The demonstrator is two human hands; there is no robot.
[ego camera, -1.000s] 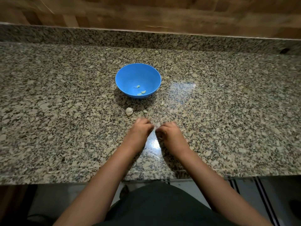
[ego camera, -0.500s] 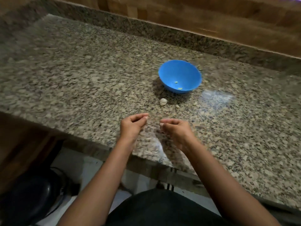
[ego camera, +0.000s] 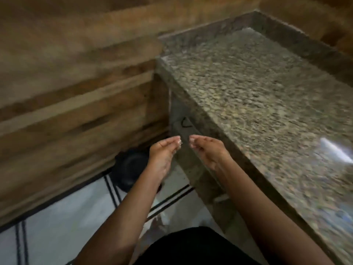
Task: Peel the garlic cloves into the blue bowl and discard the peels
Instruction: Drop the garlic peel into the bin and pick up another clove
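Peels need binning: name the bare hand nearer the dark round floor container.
The left hand, right beside the dark round container; the right hand is over by the speckled granite counter end.

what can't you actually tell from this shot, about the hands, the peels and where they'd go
- Head view, motion blur: whether the left hand pinches peel; only a pale fleck at its fingertips.
- Right hand: fingers curl toward the left hand, anything they hold is hidden.
- Dark round object on the floor: blurred and partly behind the left forearm; bin or not, unclear.
- Blue bowl and cloves: outside the frame.

Small pale garlic peels (ego camera: pixel 180 144), blurred, sit pinched at the left fingertips beside the counter's edge.
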